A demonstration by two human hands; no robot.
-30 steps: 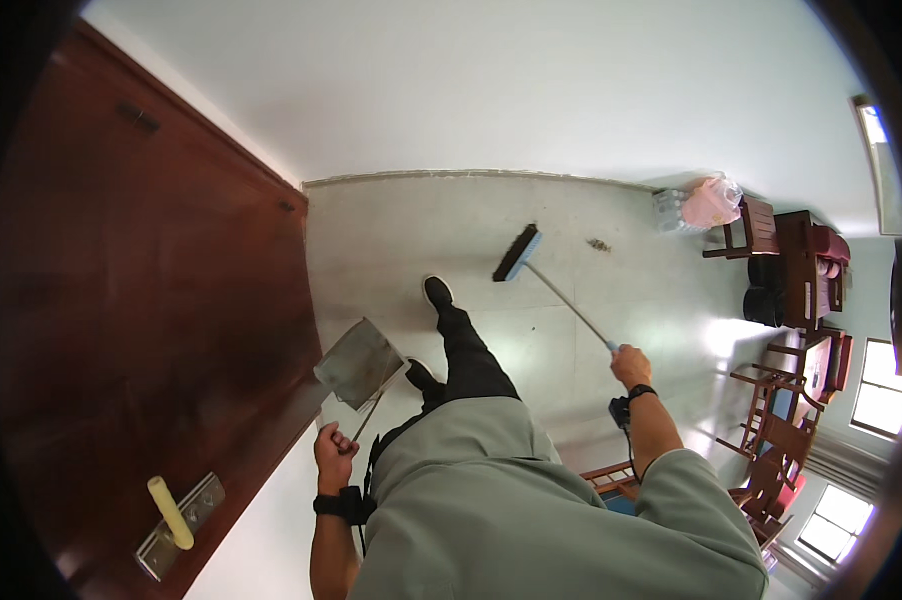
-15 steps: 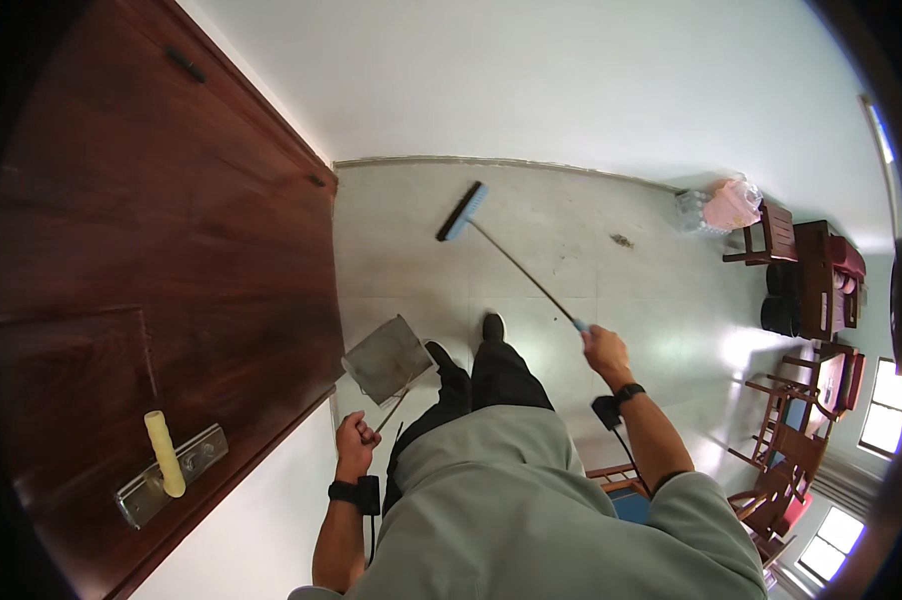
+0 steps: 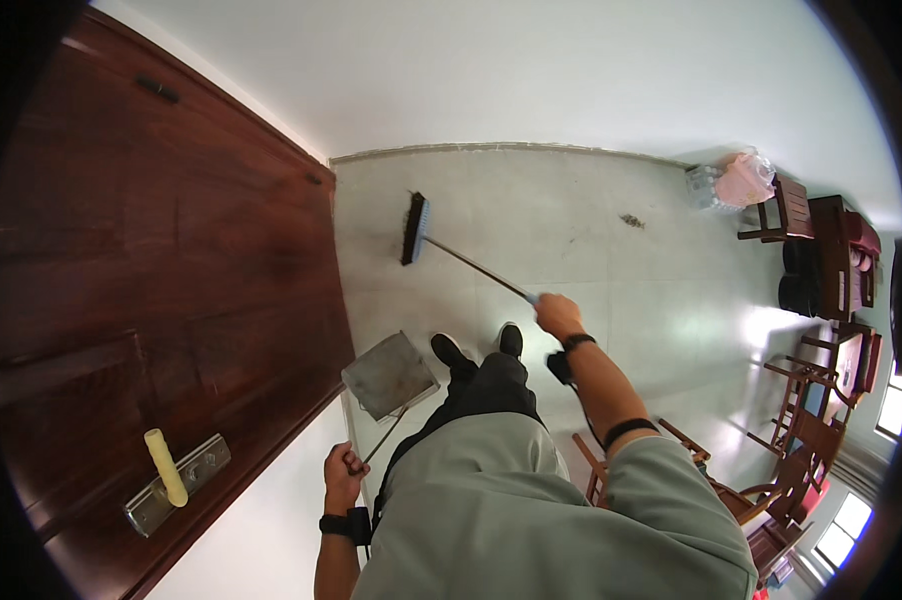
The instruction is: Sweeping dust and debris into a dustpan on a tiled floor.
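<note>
Blue broom [image 3: 424, 228], bristles [image 3: 411, 230] left, handle [image 3: 481, 268] down-right

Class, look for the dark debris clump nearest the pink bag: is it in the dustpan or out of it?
Out: the debris clump lies on the pale floor, well right of the broom head and the dustpan.

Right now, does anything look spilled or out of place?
Yes: a small, dark clump of debris lies on the pale floor, right of the broom and apart from it, standing out against the plain surface.

Furnished indoor room, wooden door [image 3: 206, 270], wooden chairs [image 3: 813, 438]
</note>
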